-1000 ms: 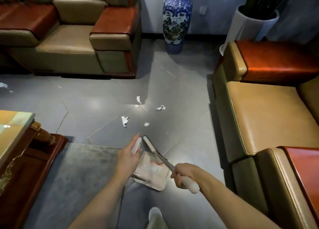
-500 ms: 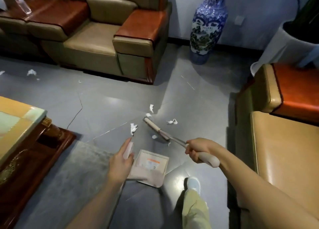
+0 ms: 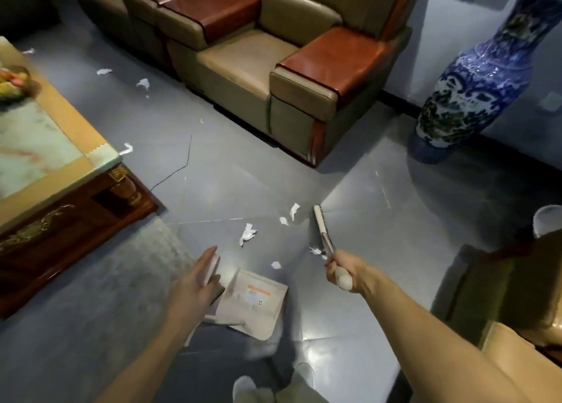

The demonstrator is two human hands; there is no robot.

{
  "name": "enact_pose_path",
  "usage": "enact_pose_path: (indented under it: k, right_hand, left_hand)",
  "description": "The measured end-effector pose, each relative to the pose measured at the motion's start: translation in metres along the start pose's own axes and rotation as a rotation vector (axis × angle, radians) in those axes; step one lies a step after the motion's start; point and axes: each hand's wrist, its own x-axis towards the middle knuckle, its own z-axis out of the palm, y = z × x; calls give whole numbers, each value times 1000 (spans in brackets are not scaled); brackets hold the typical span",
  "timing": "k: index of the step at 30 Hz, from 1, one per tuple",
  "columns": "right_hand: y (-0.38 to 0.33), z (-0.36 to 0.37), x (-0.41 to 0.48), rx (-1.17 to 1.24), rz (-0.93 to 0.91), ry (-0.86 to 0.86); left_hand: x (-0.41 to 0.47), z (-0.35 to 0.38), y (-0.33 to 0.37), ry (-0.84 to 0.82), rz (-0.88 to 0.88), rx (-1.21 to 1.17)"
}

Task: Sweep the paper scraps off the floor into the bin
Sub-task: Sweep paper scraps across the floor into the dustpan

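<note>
Now the right hand point(image 3: 340, 267) is gripping the brush point(image 3: 321, 225) handle while the left hand point(image 3: 197, 284) is closing round the dustpan point(image 3: 257, 304) handle. Paper scraps point(image 3: 248, 234) are lying on the floor point(image 3: 243, 165) just beyond the pan. Probably best is keeping the pan's lip flat and drawing short strokes toward it; no bin is showing.

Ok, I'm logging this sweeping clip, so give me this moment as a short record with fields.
left hand: grips the handle of the dustpan, which rests on the floor
right hand: grips the hand brush, head on the floor
nearest scraps: paper scraps lie between brush and dustpan
farther scraps: more beside the coffee table and sofa
bin: not in view
</note>
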Motion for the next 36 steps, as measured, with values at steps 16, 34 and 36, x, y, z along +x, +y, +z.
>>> enact_pose_path:
  k: [16,34,36]
  right_hand:
    - [-104,5,-20,-388,88,-122]
    - [-184,26,87,-1644,-166,-420]
    - [-175,23,77,-1797,-174,-452]
  left_hand:
    - [16,42,38,131,-140,-16]
    - [9,112,86,684,-500,-95]
    - [16,107,85,689,-485,-71]
